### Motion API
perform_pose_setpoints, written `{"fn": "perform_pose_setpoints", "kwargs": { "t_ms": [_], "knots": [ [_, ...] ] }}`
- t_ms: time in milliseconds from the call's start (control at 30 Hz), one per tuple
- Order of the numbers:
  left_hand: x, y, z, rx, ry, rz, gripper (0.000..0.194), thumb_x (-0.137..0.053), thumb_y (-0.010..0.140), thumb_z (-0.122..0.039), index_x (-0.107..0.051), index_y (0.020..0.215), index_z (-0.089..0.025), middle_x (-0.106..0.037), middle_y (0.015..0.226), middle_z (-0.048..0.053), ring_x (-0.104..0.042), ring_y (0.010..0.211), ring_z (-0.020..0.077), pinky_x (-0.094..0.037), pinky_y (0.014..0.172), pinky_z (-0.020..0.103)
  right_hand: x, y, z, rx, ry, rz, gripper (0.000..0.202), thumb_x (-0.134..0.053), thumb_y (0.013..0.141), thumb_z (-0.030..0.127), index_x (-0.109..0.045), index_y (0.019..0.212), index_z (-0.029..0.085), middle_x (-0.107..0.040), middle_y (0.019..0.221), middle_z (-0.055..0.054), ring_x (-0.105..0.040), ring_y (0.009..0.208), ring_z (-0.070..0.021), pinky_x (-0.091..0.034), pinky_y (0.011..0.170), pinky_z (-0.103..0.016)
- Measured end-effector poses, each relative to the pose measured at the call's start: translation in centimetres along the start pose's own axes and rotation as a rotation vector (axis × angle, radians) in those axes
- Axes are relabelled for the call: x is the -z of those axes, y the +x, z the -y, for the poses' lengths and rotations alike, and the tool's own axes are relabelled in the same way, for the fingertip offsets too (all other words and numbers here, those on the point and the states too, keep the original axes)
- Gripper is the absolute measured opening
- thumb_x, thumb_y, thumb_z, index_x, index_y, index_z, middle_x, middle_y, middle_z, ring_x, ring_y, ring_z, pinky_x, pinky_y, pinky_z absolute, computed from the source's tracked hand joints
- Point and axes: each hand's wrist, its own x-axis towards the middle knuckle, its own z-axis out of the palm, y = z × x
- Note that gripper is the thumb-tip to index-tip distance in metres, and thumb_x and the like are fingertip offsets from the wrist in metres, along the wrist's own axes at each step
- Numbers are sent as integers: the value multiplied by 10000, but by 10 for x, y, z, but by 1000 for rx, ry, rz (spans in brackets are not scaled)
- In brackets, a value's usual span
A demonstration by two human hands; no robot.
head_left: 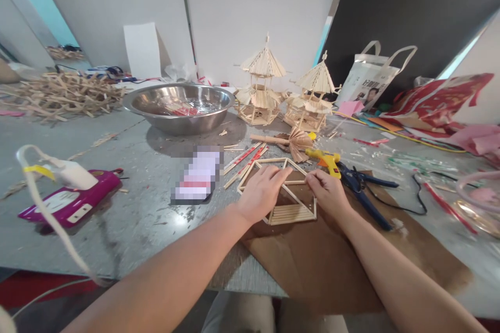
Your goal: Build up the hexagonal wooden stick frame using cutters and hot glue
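Note:
A flat, many-sided frame of thin wooden sticks [294, 214] lies on a brown board [324, 265]; one triangular section at its near side is filled with parallel sticks. My left hand [263, 192] rests over the left part of the frame, its fingers stretched forward and hiding some sticks. At the frame's right edge, my right hand [326, 190] has its fingers pinched together at the sticks; what is between the fingertips is too small to tell. Loose sticks, some with red wrapping [250, 158], lie just beyond the left hand.
Two stick pavilions [261, 65] [317, 80] stand behind, beside a steel basin [182, 109]. Pliers [363, 192] and a yellow glue gun [330, 161] lie at the right. A purple power strip [78, 200] with a white cable sits left, near a blurred-out object [198, 176].

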Motion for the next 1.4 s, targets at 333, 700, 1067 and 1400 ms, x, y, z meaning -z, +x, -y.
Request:
{"fn": "perform_pose_setpoints", "kwargs": {
  "t_ms": [333,700,1067,1400],
  "knots": [
    [1,5,10,-12,-31,-108,318,-398,771,-66,-502,1066,-123,-543,894,74,-502,854,146,-436,778,279,14,17,-15,-48,-94,-117,211,-395,745,329,-527,658,188,-560,602,-6,-503,577,-131,-359,553,-231],
    [3,17,24,231,89,86,265,-355,804,-182,-545,988,-181,-579,947,70,-535,882,181,-427,738,300,39,31,-47,-268,-325,-381,201,-404,734,307,-577,774,213,-628,780,-46,-547,699,-170,-351,588,-256],
    [31,57,41,570,324,299,349,-258,822,-359,-516,1014,-223,-629,805,75,-580,737,242,-396,590,314,35,30,-40,-291,-398,-281,181,-399,751,302,-561,795,234,-628,796,-21,-544,713,-169,-308,557,-251],
    [22,66,64,709,376,621,270,-421,697,-289,-631,822,-174,-637,889,140,-581,798,262,-431,641,328,31,31,-42,-137,-444,-317,190,-402,740,252,-569,798,182,-607,737,-46,-524,745,-184,-339,669,-284]
  ]
}}
